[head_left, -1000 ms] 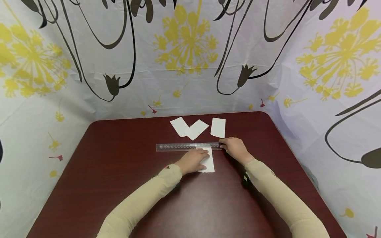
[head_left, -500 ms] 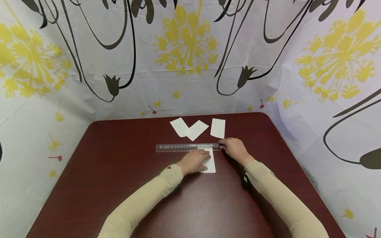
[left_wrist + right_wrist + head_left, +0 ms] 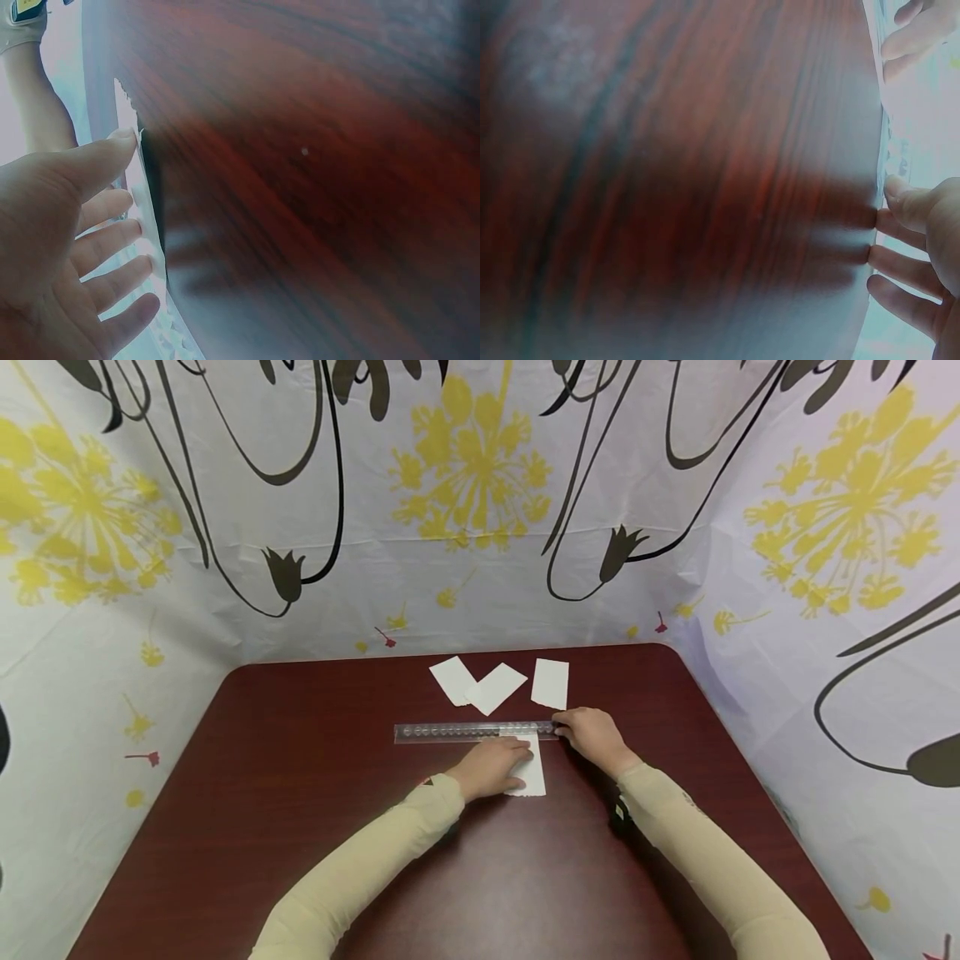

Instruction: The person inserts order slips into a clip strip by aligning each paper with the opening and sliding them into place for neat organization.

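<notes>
A clear plastic ruler [image 3: 442, 732] lies crosswise on the table. Its right end is held by my right hand [image 3: 594, 739], with the thumb and fingertips at the ruler's edge. Just in front of the ruler is a white piece of paper [image 3: 533, 774], its far end overlapped by the clear plastic. My left hand [image 3: 489, 767] rests on this paper, fingers extended and thumb spread toward me, hiding its left part. In the left wrist view the thumb and fingertips touch the paper [image 3: 154, 240]. The paper's near edge looks uneven, as if torn.
Beyond the ruler lie three more white paper pieces: a left one [image 3: 452, 680] and a middle one [image 3: 497, 689] with touching corners, and a right one [image 3: 551, 683] apart. The dark red table [image 3: 315, 710] ends at a patterned white curtain [image 3: 480, 602].
My left hand and the paper under it have slid slightly to the right along the ruler. The right hand and the ruler stay in place.
</notes>
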The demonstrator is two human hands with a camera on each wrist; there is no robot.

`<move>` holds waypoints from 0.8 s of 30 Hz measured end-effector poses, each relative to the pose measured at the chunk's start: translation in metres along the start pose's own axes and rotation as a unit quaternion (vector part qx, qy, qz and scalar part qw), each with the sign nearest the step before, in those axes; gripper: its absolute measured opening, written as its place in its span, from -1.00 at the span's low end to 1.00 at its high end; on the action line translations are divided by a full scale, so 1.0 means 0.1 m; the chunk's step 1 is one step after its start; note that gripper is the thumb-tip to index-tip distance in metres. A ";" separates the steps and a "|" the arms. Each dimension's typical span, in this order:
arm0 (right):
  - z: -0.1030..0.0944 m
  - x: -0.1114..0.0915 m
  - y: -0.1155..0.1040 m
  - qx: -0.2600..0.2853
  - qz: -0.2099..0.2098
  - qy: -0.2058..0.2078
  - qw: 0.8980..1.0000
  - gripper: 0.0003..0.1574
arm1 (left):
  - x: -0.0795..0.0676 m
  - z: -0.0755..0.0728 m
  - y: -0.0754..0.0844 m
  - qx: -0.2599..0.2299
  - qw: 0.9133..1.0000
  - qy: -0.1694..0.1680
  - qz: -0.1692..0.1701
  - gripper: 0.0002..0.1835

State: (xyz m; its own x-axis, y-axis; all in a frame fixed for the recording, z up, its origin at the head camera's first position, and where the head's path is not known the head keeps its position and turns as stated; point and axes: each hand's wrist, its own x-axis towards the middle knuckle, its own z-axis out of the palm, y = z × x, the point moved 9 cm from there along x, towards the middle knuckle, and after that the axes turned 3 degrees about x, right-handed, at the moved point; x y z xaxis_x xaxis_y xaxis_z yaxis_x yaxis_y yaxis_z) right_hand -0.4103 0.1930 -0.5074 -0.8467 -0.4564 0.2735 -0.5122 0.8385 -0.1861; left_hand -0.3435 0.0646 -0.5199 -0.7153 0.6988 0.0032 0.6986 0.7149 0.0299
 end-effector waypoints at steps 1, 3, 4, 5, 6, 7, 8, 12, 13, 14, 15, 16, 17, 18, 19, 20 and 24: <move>0.00 0.00 0.00 0.000 0.000 0.000 1.000 -0.80 | 0.00 0.00 0.00 0.000 1.000 0.000 0.001 -0.46; 0.00 0.00 0.00 0.001 0.001 0.000 1.000 -0.80 | 0.01 0.00 0.01 0.002 1.000 -0.001 0.002 -0.46; 0.00 0.00 0.00 0.002 0.001 0.001 1.000 -0.80 | 0.02 0.00 0.01 0.002 1.000 -0.001 0.002 -0.46; 0.00 0.00 0.00 0.003 0.001 0.001 1.000 -0.79 | 0.02 0.00 0.02 0.002 1.000 -0.003 0.002 -0.46; 0.00 -0.01 0.01 0.003 0.001 0.001 1.000 -0.79 | 0.03 0.00 0.02 0.001 1.000 -0.004 0.002 -0.46; 0.00 -0.01 0.01 0.003 0.000 0.001 1.000 -0.78 | 0.04 0.00 0.02 0.000 1.000 -0.005 0.002 -0.46; 0.00 -0.01 0.01 0.004 0.001 0.001 1.000 -0.78 | 0.04 0.00 0.03 0.001 1.000 -0.006 0.002 -0.46; 0.01 0.00 0.02 0.005 0.001 0.003 1.000 -0.79 | 0.07 0.01 0.03 0.002 1.000 -0.007 0.001 -0.46; 0.01 0.00 0.02 0.005 0.000 0.004 1.000 -0.79 | 0.07 0.02 0.03 0.003 1.000 -0.008 0.000 -0.46; 0.01 0.00 0.02 0.006 0.001 0.005 1.000 -0.80 | 0.08 0.02 0.03 0.003 1.000 -0.010 0.000 -0.46; 0.01 0.00 0.02 0.007 0.001 0.005 1.000 -0.80 | 0.08 0.02 0.03 0.003 1.000 -0.011 0.000 -0.46; 0.01 0.00 0.02 0.007 0.001 0.006 1.000 -0.80 | 0.08 0.02 0.03 0.002 1.000 -0.012 -0.001 -0.46; 0.02 0.00 0.02 0.008 0.001 0.006 1.000 -0.80 | 0.08 0.02 0.03 0.001 1.000 -0.014 -0.002 -0.46; 0.02 0.00 0.02 0.008 0.001 0.006 1.000 -0.80 | 0.08 0.03 0.03 0.001 1.000 -0.016 -0.002 -0.46; 0.02 0.00 0.02 0.007 0.001 0.006 1.000 -0.80 | 0.08 0.02 0.04 0.001 1.000 -0.017 -0.002 -0.46; 0.02 0.00 0.02 0.007 0.000 0.007 1.000 -0.80 | 0.08 0.02 0.04 0.002 1.000 -0.019 -0.003 -0.46; 0.01 0.00 0.02 0.006 -0.005 0.011 1.000 -0.79 | 0.08 0.01 0.05 0.010 1.000 -0.017 -0.002 -0.46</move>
State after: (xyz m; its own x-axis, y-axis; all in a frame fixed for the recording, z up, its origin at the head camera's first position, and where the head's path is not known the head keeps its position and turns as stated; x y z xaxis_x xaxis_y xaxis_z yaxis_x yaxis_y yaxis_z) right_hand -0.4114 0.1942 -0.5084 -0.8384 -0.4576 0.2961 -0.5219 0.8307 -0.1941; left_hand -0.3458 0.0735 -0.5206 -0.7179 0.6955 -0.0300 0.6955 0.7184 0.0105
